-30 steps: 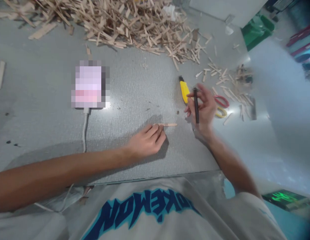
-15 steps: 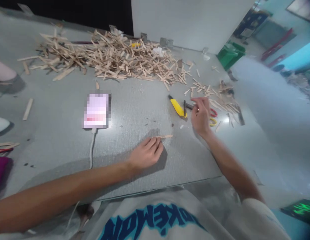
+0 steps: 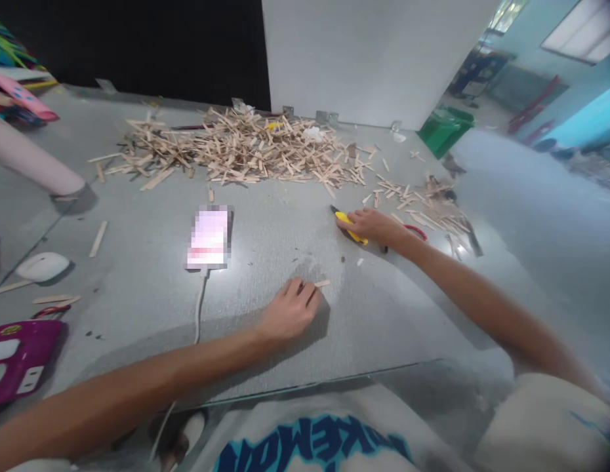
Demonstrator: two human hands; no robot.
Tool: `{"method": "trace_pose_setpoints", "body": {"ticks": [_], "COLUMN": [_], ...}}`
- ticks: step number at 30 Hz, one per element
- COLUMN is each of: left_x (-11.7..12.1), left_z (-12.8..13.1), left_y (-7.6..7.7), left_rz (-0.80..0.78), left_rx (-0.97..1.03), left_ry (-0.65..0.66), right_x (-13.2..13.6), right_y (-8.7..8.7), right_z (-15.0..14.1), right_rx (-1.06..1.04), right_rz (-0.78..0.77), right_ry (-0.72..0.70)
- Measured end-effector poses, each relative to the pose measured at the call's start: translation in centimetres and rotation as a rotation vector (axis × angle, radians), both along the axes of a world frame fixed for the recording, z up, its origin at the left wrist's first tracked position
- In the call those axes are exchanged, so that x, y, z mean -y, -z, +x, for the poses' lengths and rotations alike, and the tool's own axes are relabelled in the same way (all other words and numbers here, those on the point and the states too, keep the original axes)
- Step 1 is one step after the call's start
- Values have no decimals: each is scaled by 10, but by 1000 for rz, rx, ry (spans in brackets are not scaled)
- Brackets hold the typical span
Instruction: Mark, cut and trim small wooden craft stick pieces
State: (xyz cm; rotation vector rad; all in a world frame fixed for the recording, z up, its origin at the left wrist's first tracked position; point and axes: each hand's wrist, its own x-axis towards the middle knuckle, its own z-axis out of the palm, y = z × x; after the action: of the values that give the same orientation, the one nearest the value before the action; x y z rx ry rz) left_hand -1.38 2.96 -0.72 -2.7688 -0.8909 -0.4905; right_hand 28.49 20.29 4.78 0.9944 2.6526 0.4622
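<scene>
My left hand (image 3: 292,307) rests low over the middle of the table, its fingers closed on a small flat wooden stick (image 3: 323,283); one end sticks out to the right. My right hand (image 3: 371,225) has its fingers closed around a yellow utility knife (image 3: 357,237), which lies on the tabletop with its dark tip pointing up and left. Under my right wrist shows a bit of a dark tool (image 3: 384,249), mostly hidden. Beyond the forearm, a red handle loop (image 3: 416,231) peeks out.
A large heap of wooden sticks (image 3: 265,154) lies along the back, with more scattered at right. A phone (image 3: 209,237) on a white cable (image 3: 199,314) lies left of centre. At left are a white mouse (image 3: 43,267), a purple device (image 3: 44,341) and a pink post (image 3: 39,160).
My right hand has left the dark hammer-like tool and moved left onto the yellow knife. My left hand keeps the stick, with less of it showing. The view has shifted.
</scene>
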Motion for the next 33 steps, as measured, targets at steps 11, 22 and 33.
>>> {"method": "trace_pose_setpoints", "body": {"ticks": [11,22,33], "left_x": [-30,-28,-29], "left_z": [-11,-9,-8], "left_y": [-21,0,-8], "left_rz": [-471,-193,-193], "left_rx": [160,56,9], "left_ry": [395,-19,85], "right_x": [56,101,126], "right_y": [-18,1,18], "right_z": [-1,-36,-52], "right_rx": [-1330,-1748,-1375], "right_rz": [-29,-890,-774], "right_ry": [359,614,570]}}
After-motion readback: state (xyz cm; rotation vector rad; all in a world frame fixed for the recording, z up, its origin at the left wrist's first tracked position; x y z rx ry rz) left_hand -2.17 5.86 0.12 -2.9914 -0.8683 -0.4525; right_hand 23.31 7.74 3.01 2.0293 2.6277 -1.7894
